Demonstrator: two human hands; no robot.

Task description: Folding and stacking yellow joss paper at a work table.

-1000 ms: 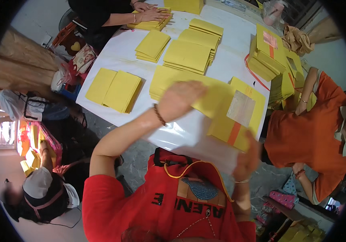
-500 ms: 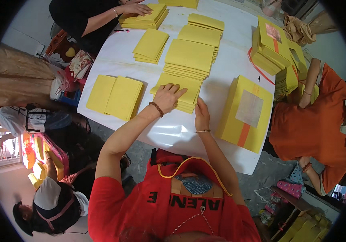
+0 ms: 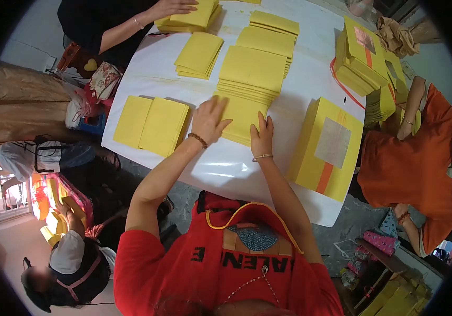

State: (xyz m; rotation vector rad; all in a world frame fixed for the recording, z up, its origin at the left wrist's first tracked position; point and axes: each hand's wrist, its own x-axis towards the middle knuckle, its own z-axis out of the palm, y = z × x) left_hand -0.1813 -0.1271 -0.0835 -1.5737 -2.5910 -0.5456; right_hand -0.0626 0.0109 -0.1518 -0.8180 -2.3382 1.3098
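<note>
A stack of yellow paper sheets lies at the near end of an overlapping row in the middle of the table. My left hand rests against its left side, fingers stretched and slightly blurred, thumb toward the sheets. At the right edge of the same stack is my right hand, its fingers apart and their tips touching the edge. Neither hand is closed round anything. Just beyond lies a thicker fanned stack of the same yellow paper.
Two side-by-side yellow stacks lie to the left on the white table. A large yellow paper block with an orange band stands right. A co-worker's hand rests on a far stack; a person in orange works at the right.
My left hand has slid from the top of the near stack to its left side. My right hand's fingers have spread at the right edge, and the sheets now sit more squarely in the row.
</note>
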